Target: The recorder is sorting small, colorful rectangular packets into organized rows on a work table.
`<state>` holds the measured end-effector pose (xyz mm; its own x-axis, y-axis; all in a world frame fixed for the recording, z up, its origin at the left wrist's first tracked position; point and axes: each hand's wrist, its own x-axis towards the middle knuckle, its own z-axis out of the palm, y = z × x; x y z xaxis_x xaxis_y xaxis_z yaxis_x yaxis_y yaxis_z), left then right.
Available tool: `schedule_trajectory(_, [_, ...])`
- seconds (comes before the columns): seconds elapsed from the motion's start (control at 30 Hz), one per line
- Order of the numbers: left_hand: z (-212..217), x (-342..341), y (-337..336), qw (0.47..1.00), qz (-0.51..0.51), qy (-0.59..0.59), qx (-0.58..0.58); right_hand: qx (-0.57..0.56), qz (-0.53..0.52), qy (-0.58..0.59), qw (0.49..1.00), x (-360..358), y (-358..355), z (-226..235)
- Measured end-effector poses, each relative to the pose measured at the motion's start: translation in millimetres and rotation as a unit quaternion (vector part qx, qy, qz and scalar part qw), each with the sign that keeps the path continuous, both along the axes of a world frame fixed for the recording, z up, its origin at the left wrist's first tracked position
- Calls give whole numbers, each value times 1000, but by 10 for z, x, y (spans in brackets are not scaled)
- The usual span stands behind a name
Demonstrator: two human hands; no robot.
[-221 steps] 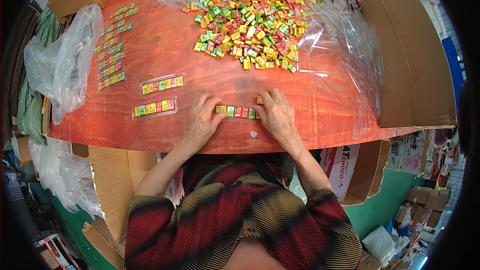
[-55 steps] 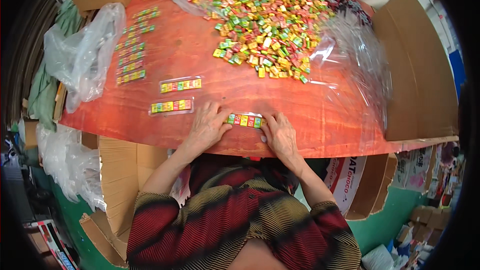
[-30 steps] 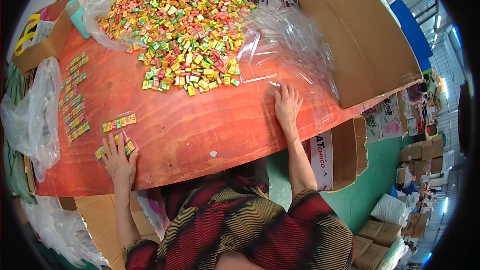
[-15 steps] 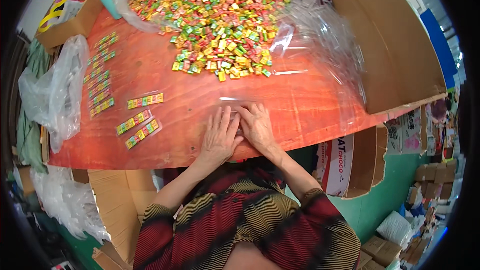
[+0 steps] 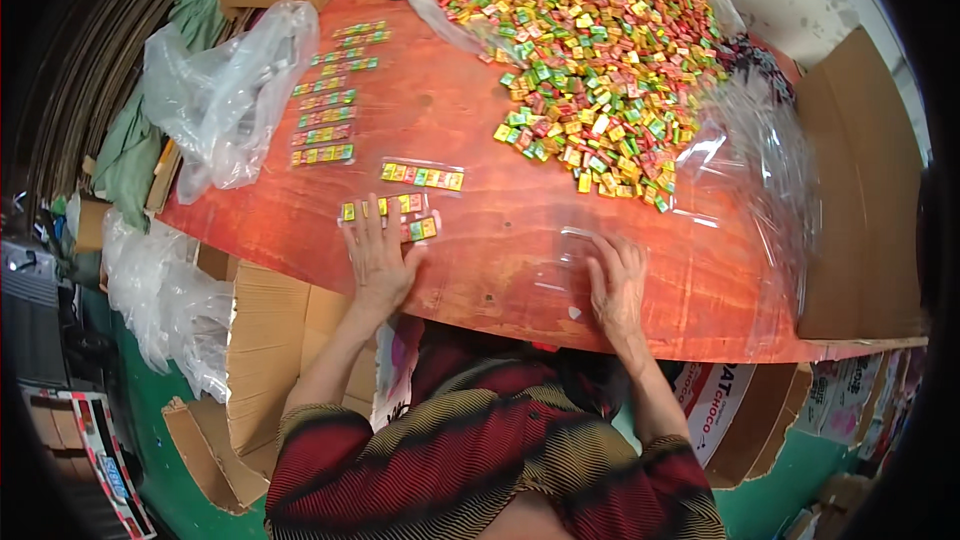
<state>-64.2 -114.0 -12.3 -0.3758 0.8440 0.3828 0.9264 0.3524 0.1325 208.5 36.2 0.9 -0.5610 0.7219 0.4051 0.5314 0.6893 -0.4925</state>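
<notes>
My left hand lies spread, its fingers reaching over two clear plastic trays filled with small coloured wrapped pieces. The nearer filled tray is partly covered by the fingers. Just beyond it is another filled tray, and farther off a third filled tray. My right hand rests on the red table with its fingers apart and slightly bent. By its fingertips lies a clear tray that shows no coloured pieces; its outline is faint against the table.
A large heap of small wrapped pieces covers the far side. Several filled trays stand in rows at left, beside a crumpled clear bag. Loose clear plastic trays lie at right before a cardboard box.
My hands were together over a spot near the table's front edge. They have parted: my left hand moved left to the filled trays, my right hand stayed nearer the clear tray. The view turned left.
</notes>
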Motion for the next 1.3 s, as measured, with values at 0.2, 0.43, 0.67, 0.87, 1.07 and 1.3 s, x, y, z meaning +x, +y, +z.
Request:
schedule_trajectory(0.2, [-8, -172, -93, 995, 11, -28, -93, 3, 238, 12, 971, -1387, 195, 22])
schedule_trajectory(0.43, [-115, -208, -187, 999, -14, 0, -38, -41, 370, -39, 927, -2253, -132, -265])
schedule_trajectory(0.67, [13, -636, -401, 985, 47, -63, -152, -131, 413, 7, 901, -2845, -342, -310])
schedule_trajectory(0.87, [29, -1025, -421, 982, 78, -15, -168, -59, 366, 69, 926, -3003, -481, -229])
schedule_trajectory(1.07, [-46, -1456, -487, 976, 123, 16, -178, -117, 408, 98, 900, -2419, -484, 170])
schedule_trajectory(1.3, [31, -1386, -457, 983, 145, 70, -88, -38, 188, 10, 981, -488, -46, 178])
